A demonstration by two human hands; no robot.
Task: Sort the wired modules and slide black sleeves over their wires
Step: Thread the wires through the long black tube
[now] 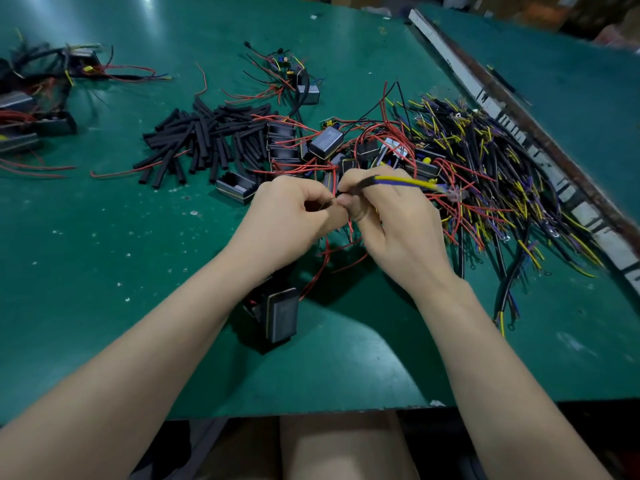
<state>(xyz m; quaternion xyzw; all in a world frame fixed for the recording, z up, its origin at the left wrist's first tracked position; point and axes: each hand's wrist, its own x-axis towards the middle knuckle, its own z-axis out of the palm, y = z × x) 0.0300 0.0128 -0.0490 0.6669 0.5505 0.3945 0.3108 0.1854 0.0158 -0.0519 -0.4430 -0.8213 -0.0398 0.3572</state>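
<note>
**Wired module hangs by its leads while we thread a sleeve**

The wired module (pixel 281 315), a small black box, sits low between our forearms, just above or on the green mat (pixel 104 237); we cannot tell which. Its thin red wires (pixel 323 261) run up into our hands. Our left hand (pixel 287 216) has its fingers curled, pinching something small at the fingertips, probably the wire ends, though the pinch itself is hidden. Our right hand (pixel 391 220) grips a black sleeve (pixel 363 183) with a yellow and purple lead (pixel 405 182) emerging from it and pointing right.

We judge the module to be light and rigid, safe to dangle briefly, but the red leads look thin and floppy; they will buckle if pushed from far back, so we should hold them close to the tips. The sleeve looks soft and slightly flattened, so a gentle squeeze should open its mouth. Pulling hard on the wires could strain their joints at the module.

Beyond our hands lies a heap of loose black sleeves (pixel 204 140), touching a cluster of unsorted modules (pixel 311 147) tangled in red wire. To the right spreads a pile of yellow and purple harnesses (pixel 502 174), and at far left a group of modules (pixel 38 109) sits well apart. The mat is scuffed and speckled with pale flecks. A worn strip (pixel 519 133) divides it from a neighbouring bench, and the room behind is dim and blurred.
</note>
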